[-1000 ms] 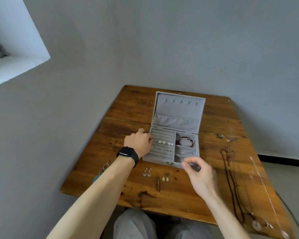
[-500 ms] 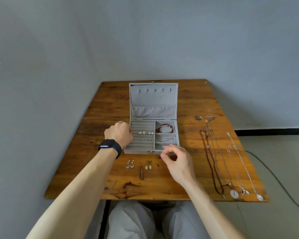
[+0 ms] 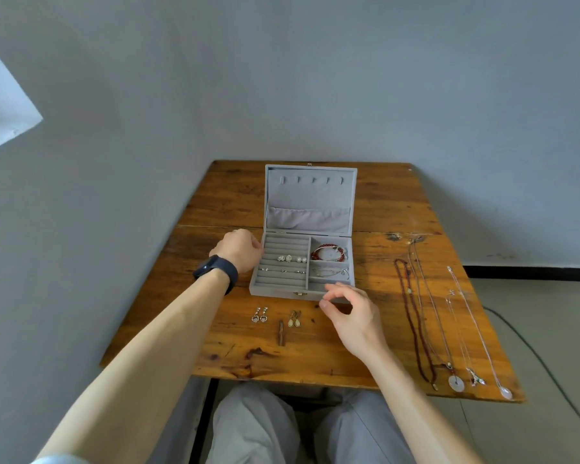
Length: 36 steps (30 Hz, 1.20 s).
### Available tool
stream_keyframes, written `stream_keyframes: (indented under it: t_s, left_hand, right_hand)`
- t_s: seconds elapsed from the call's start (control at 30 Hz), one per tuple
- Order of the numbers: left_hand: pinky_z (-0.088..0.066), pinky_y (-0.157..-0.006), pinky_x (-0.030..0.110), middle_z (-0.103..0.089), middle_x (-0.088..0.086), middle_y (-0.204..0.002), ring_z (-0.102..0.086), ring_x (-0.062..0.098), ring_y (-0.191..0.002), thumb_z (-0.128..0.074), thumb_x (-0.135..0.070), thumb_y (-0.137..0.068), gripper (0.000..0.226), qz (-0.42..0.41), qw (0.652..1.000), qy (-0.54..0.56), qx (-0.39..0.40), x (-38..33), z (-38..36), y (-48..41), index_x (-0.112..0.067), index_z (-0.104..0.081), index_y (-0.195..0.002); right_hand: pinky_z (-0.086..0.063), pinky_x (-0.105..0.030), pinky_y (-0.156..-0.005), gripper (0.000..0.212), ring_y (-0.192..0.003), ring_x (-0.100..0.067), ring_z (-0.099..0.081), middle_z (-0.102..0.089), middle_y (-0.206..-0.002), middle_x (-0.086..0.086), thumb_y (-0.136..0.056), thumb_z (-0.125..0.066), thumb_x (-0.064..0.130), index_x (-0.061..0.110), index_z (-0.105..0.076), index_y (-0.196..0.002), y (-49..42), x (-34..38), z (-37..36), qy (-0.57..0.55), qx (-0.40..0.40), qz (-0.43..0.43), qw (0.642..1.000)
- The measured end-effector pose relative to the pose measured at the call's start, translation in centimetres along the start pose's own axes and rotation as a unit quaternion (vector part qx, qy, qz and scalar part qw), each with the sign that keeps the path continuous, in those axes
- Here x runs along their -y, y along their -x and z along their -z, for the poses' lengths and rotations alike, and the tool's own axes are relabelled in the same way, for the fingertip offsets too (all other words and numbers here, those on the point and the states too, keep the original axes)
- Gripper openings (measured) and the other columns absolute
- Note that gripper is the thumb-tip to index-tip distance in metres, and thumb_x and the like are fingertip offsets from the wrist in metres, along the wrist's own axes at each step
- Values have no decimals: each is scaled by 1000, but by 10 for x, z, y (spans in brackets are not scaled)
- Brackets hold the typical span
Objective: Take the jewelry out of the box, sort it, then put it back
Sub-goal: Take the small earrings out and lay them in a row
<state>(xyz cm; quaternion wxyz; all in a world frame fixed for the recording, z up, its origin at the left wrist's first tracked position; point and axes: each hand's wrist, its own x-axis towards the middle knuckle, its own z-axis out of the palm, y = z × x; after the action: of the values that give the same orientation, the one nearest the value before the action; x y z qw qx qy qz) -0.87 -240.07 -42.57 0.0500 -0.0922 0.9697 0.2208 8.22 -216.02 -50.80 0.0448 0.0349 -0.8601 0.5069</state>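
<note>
The grey wall [image 3: 315, 78] fills the far half of my feed, and the wooden table [image 3: 399, 209] now sits square to me. A second ago it lay skewed to the right, so the head has swung round and levelled. Grey trousers [image 3: 258, 426] show under the near edge.

The box [image 3: 272, 291] stands mid-table with its lid upright at the far side, in the same spot as half a second ago. Necklaces [image 3: 413, 316] lie stretched out near-to-far on the right, well apart from the box, and have not shifted.

The left hand [image 3: 240, 251] holds the box's left wall with its fingers curled against it, as it did before. A black watch [image 3: 216, 271] is on that wrist. The right hand [image 3: 354, 316] hovers at the box's near right corner, barely moved. Its thumb and forefinger tips are narrowly pinched, and I cannot tell whether anything is between them.

Inside the box, a red bracelet [image 3: 316, 254] lies in the far right compartment and a thin bangle [image 3: 330, 272] in the one nearer. Studs [image 3: 290, 258] sit in the ring rolls on the left.

On the table just near of the box lie silver earrings [image 3: 259, 315], yellow earrings [image 3: 294, 319] and a brown stick [image 3: 281, 333], all unmoved.
</note>
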Motion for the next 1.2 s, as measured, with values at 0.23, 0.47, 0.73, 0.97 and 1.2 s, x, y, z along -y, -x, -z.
stream_keyframes:
  t_s: [0.23,0.47,0.73,0.97,1.2]
  left_hand:
    - [-44,-63,11,-61,-14,-102,-58,0,-85,-60,-22,-98,10,-131,967,192,-100,-4,-34,82,-31,-57,-100]
    - [-54,-82,26,-67,-15,-107,-61,4,-96,-61,-33,-97,15,-156,981,119,-8,-23,-98,124,-32,-61,-112]
    - [-57,-82,32,-70,-8,-107,-65,13,-97,-60,-28,-98,15,-175,984,30,-7,-25,-94,116,-30,-71,-108]
    - [-58,-83,32,-72,-6,-110,-66,13,-98,-60,-27,-98,23,-158,987,34,-13,-27,-96,118,-28,-70,-118]
    - [-58,-82,29,-72,-7,-110,-66,11,-97,-61,-27,-96,25,-152,988,27,-15,-27,-97,122,-30,-70,-119]
  right_hand:
    - [-36,-8,-87,9,-106,4,-56,-67,-112,19,-91,-70,23,29,-65,-91,18,-1,11,11,-57,43,997]
    - [-46,-9,-67,11,-85,4,-60,-66,-90,15,-91,-70,20,29,-63,-93,42,-18,15,79,-59,45,994]
    - [-39,-34,-83,8,-84,-2,-54,-66,-94,21,-92,-66,35,37,-68,-100,41,-19,-4,185,-62,79,978]
    - [-40,-32,-83,24,-87,-2,-56,-65,-96,22,-90,-69,35,36,-68,-114,39,-27,-5,168,-67,75,981]
    - [-39,-31,-82,24,-87,-2,-55,-61,-92,22,-88,-70,39,36,-66,-112,42,-27,-5,167,-70,76,980]
